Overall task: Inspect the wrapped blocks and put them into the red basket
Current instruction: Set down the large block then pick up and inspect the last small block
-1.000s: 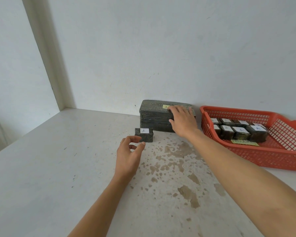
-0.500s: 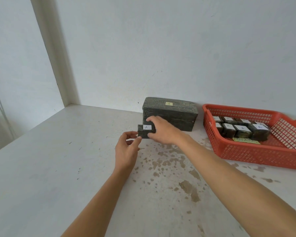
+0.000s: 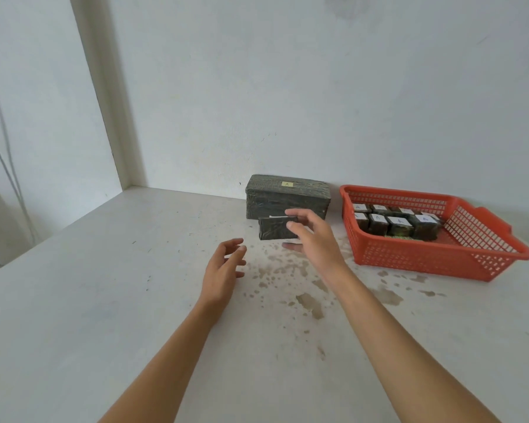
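Small wrapped block (image 3: 274,228) is now off the table (image 3: 104,300). Half a second ago it sat on the surface with the right hand just closing on it. Now the right hand (image 3: 315,239) has it pinched, fingers over the top, thumb underneath, and holds it in the air in front of the large wrapped block (image 3: 287,196). It is turned so a dark side faces the camera, and the white label shows only as a thin edge on top.

Left hand (image 3: 223,267) has backed off. It was at the block's left end; now it is lower and nearer, empty, with its fingers loosely spread. The two hands are apart.

My read: the pick is done and the inspect step is starting, then the drop to the right.

Containers:
- red basket (image 3: 440,261): on the table to the right, near the large block but not touching it, as far as I can tell.
- Inside it: packed blocks (image 3: 397,225) in two rows against the left and back walls, each with a white "A" label on top. About eight show, but the exact count is unclear.
- green slip (image 3: 397,237): pokes out at the front of them; I cannot tell what it is.
- The right half of the basket floor is free, so there is room for this block.

The large block stays against the wall with its yellow label up, not yet handled.
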